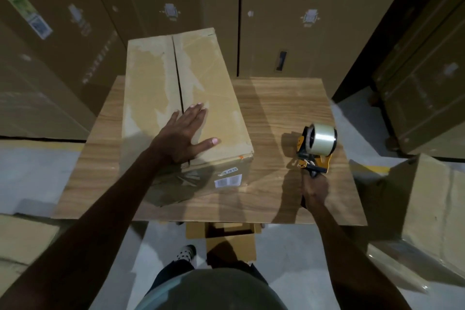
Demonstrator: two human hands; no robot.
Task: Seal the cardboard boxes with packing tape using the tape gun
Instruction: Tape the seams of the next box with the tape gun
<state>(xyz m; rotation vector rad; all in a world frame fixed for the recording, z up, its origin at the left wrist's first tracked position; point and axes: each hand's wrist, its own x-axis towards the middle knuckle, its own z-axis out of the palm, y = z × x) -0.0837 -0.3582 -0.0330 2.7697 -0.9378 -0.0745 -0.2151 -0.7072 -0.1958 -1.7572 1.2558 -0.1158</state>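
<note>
Cardboard box (pixel 186 98) lies on the wooden table (pixel 289 98), seam running away from us. Our left hand (pixel 187 133) presses flat on its near end; our right hand (pixel 315 190) grips the tape gun (pixel 317 148), well right of the seam.

Bare arms (pixel 100 209), polka-dot sock (pixel 185 253), dk trousers (pixel 173 270)

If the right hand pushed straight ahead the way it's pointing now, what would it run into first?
Gripping the tape gun, the right hand points away across the table. That strip looks bare to the far edge; the cardboard box sits left of this line.
</note>
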